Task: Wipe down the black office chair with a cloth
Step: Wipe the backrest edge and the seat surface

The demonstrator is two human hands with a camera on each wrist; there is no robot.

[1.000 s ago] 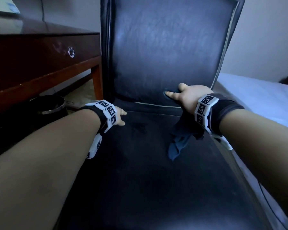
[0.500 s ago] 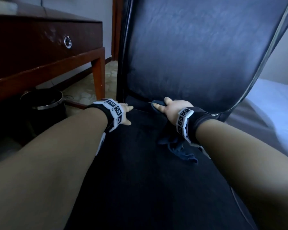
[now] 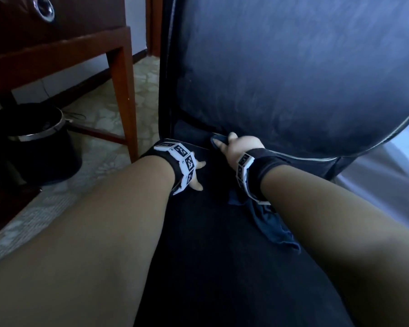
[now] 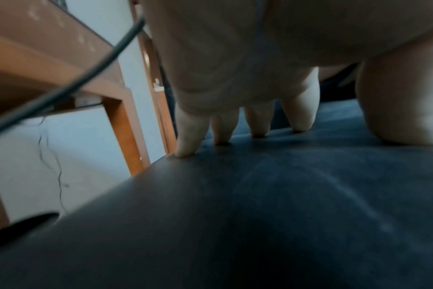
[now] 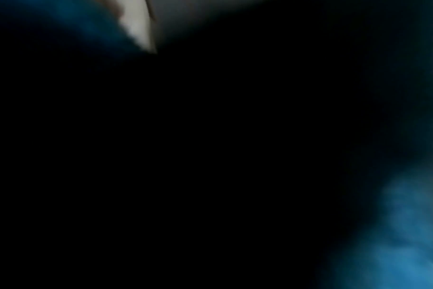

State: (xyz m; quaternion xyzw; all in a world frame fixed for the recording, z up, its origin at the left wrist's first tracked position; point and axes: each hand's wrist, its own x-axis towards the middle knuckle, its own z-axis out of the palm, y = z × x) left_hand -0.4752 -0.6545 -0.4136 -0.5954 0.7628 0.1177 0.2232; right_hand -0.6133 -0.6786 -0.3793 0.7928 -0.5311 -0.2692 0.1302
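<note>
The right hand (image 3: 240, 147) lay at about one o'clock from the frame centre in the head view, pressing the dark blue cloth (image 3: 269, 223) into the crease where the seat (image 3: 222, 267) met the backrest (image 3: 293, 67) of the black office chair; a fold of cloth showed past its fingertips and the rest trailed back under the wrist toward five o'clock. Whether those fingers curled round the cloth or lay flat on it could not be told, and the right wrist view was almost wholly dark. The left hand (image 4: 247, 78) held nothing, its fingers (image 4: 188, 136) spread and propped on their tips on the seat near its nine o'clock edge, apparently steadying the chair. The step in hand looked like wiping the rear seam. The next move likely called for keeping pressure along that crease, then covering the open seat. At ten o'clock stood a wooden desk (image 3: 118, 67), with a black bin (image 3: 38, 147) beneath.
</note>
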